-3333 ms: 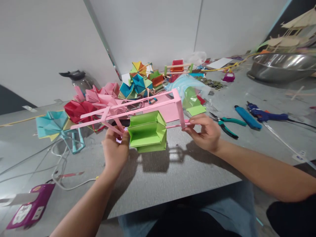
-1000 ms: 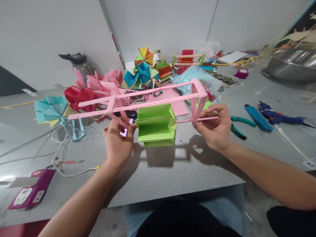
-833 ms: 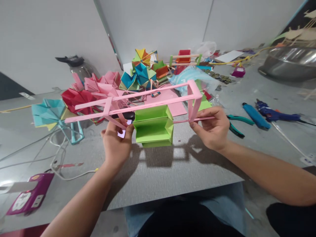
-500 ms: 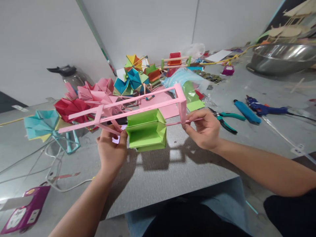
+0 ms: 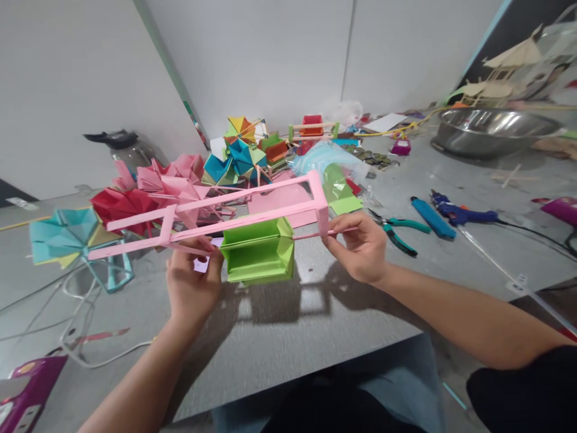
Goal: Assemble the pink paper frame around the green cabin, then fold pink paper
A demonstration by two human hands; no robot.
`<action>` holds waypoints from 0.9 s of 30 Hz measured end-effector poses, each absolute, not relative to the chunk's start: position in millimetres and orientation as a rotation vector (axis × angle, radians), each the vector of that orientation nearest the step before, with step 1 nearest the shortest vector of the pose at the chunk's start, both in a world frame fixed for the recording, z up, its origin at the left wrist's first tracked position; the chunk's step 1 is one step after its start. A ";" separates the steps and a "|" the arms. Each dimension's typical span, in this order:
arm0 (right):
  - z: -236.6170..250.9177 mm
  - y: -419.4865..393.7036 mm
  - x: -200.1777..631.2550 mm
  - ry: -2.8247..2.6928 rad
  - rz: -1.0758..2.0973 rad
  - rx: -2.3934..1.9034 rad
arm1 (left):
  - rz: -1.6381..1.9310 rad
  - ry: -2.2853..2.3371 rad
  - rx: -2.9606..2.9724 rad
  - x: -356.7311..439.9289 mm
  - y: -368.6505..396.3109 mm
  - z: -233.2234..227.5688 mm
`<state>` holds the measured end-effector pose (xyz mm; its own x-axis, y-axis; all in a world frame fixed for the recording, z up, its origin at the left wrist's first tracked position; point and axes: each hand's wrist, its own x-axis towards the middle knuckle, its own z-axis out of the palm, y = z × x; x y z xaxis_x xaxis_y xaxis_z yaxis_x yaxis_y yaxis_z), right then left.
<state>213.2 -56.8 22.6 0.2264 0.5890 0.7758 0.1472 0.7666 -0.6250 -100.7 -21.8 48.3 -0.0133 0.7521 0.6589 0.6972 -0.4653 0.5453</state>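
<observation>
The room is bright and evenly lit, with light falling from above and a little behind me. My hands (image 5: 193, 288) and the paper frame (image 5: 211, 213) throw soft, dark shadows onto the grey desk (image 5: 288, 337) just below them. The steel bowl (image 5: 491, 129) carries pale glare along its rim. The middle is fairly sharp, while the wide lens bends the wall seams and stretches my forearms toward the edges. The far corners, such as the purple box (image 5: 27, 385), look soft and smeared.
</observation>
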 end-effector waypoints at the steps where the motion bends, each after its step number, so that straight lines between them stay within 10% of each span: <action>1: 23.0 -55.4 214.0 -1.315 0.350 -0.682 | 1.532 1.591 2.192 -100.5 -22.5 50.6; 11: 21.0 -30.6 234.7 -1.174 0.507 -0.710 | 1.613 1.511 2.358 -113.6 -17.6 53.9; 21: 19.1 -28.4 242.4 -1.176 0.556 -0.681 | 2.475 0.940 2.031 -87.9 -43.5 59.9; 27: 20.4 -46.3 225.6 -1.236 0.391 -0.702 | 1.949 1.078 2.519 -83.5 -59.9 45.6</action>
